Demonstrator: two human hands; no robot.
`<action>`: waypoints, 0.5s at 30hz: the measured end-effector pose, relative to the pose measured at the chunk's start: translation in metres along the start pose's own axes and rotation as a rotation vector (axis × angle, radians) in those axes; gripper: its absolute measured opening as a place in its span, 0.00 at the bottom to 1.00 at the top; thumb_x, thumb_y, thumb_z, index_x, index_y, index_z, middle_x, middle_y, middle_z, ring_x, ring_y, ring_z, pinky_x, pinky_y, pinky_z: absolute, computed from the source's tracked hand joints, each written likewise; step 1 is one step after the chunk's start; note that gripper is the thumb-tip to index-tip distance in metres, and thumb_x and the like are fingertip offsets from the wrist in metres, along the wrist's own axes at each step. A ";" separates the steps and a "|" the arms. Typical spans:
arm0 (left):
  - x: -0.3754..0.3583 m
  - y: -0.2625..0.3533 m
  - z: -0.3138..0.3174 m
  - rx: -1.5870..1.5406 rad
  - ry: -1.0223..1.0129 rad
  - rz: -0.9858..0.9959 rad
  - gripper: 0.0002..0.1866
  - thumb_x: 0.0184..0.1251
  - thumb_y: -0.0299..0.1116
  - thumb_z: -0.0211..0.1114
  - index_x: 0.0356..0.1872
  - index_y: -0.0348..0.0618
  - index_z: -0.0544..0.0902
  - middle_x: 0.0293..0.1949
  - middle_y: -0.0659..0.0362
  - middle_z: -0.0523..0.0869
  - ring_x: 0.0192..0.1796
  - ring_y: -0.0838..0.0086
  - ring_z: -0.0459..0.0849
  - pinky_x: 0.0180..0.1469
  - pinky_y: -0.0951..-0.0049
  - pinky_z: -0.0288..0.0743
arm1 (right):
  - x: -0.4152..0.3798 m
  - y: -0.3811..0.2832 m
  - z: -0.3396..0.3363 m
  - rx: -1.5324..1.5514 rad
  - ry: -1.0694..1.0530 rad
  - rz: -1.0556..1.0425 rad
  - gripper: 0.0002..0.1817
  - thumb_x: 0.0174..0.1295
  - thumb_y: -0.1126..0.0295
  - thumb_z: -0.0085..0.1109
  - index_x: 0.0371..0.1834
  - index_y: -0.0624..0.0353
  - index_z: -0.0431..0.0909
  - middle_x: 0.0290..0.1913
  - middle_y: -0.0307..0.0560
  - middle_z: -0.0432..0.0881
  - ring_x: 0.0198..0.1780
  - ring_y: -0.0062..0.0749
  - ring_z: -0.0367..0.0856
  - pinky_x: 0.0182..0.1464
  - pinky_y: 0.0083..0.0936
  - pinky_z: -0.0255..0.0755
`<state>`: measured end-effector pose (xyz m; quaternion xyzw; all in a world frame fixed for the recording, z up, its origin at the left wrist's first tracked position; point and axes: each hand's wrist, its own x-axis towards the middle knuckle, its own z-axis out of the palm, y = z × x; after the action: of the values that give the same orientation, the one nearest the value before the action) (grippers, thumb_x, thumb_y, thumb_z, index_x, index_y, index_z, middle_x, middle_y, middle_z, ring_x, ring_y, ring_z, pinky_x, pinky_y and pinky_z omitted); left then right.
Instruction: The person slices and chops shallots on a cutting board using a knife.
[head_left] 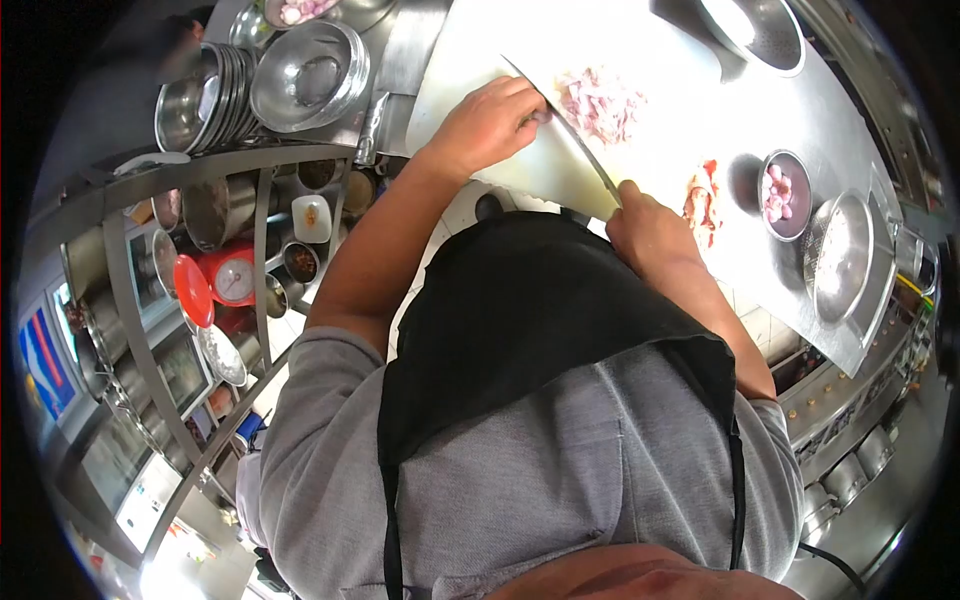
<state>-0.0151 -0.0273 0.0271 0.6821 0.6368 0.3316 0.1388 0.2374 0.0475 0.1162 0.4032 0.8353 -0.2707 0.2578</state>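
Note:
My right hand is closed round the handle of a long knife, whose blade slants up and left over the white cutting board. Curled fingers of my left hand lie against the blade's upper half; what they hold, if anything, is hidden. Just right of the blade is a pile of pale pink cut pieces, which look like sliced shallots. Reddish scraps lie farther right, past my right hand. A small metal bowl holds whole pink pieces that look like peeled shallots.
A perforated metal colander sits at the right edge, and another metal bowl at the upper right. Stacked metal bowls stand on the left. Below them, a shelf rack holds a red kitchen scale and several pots.

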 end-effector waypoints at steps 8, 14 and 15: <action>-0.003 -0.003 0.009 -0.013 0.076 -0.002 0.08 0.64 0.29 0.69 0.43 0.41 0.84 0.41 0.53 0.84 0.49 0.55 0.83 0.53 0.57 0.79 | -0.002 -0.007 -0.011 0.004 0.051 -0.091 0.13 0.73 0.65 0.49 0.51 0.64 0.75 0.48 0.68 0.88 0.50 0.65 0.88 0.54 0.56 0.80; -0.005 -0.013 0.017 -0.009 0.123 0.077 0.08 0.64 0.30 0.70 0.42 0.42 0.85 0.41 0.52 0.84 0.49 0.55 0.83 0.52 0.57 0.79 | 0.023 -0.005 0.005 0.016 0.045 -0.080 0.15 0.73 0.64 0.51 0.53 0.64 0.75 0.50 0.69 0.87 0.54 0.65 0.87 0.57 0.56 0.78; -0.005 -0.014 0.019 0.000 0.149 0.088 0.08 0.64 0.30 0.70 0.42 0.42 0.85 0.41 0.52 0.84 0.49 0.55 0.83 0.52 0.57 0.79 | 0.020 -0.009 -0.002 0.037 0.041 -0.028 0.16 0.72 0.64 0.51 0.56 0.64 0.75 0.52 0.69 0.87 0.56 0.64 0.86 0.59 0.55 0.77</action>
<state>-0.0139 -0.0253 0.0033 0.6830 0.6146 0.3872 0.0764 0.2192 0.0548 0.1070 0.4015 0.8408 -0.2814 0.2294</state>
